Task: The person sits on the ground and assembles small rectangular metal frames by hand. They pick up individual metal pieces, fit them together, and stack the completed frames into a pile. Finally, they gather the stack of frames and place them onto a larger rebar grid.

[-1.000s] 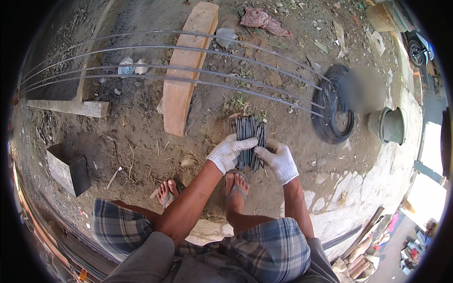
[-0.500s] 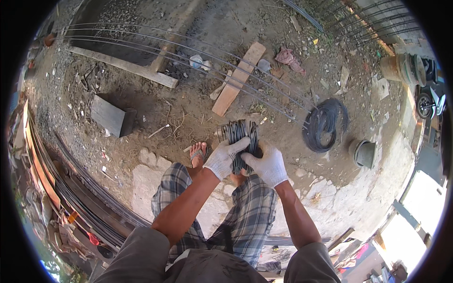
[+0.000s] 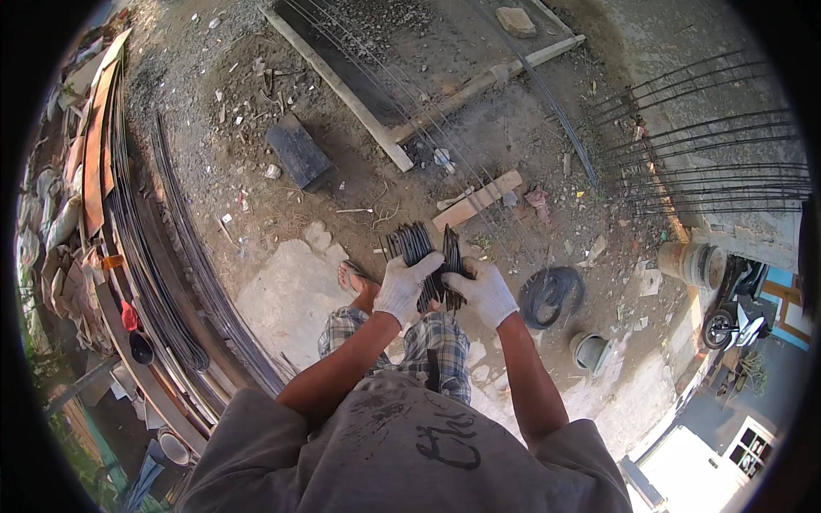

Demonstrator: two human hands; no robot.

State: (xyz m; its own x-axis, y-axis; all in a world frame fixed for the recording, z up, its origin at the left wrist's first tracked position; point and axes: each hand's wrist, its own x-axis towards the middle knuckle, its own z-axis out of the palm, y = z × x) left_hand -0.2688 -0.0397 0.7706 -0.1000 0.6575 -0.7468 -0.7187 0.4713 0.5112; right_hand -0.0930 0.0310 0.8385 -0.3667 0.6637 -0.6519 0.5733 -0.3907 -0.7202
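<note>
In front of my knees I hold a bundle of thin, dark, bent steel rods [image 3: 410, 242] in both white-gloved hands. My left hand [image 3: 408, 286] is closed round the larger, left part, its thumb lying across the rods. My right hand [image 3: 482, 291] grips a narrower cluster of bent steel rods [image 3: 451, 246] on the right, thumb pointing inward. A small gap parts the two clusters near their upper ends. The palms and thumbs cover the lower middle of the bundle.
A wooden plank [image 3: 477, 201] lies beyond the bundle under long thin bars. To the right are a coil of dark wire [image 3: 552, 297] and a bucket [image 3: 590, 351]. A dark block [image 3: 298, 151] sits at left, near long steel bars [image 3: 192, 231]. Rebar cages [image 3: 710, 162] stand far right.
The view has swung and tilted, showing more of my shirt and the right side. The bundle now shows a gap between the two hands' clusters; both hands keep their grip.
</note>
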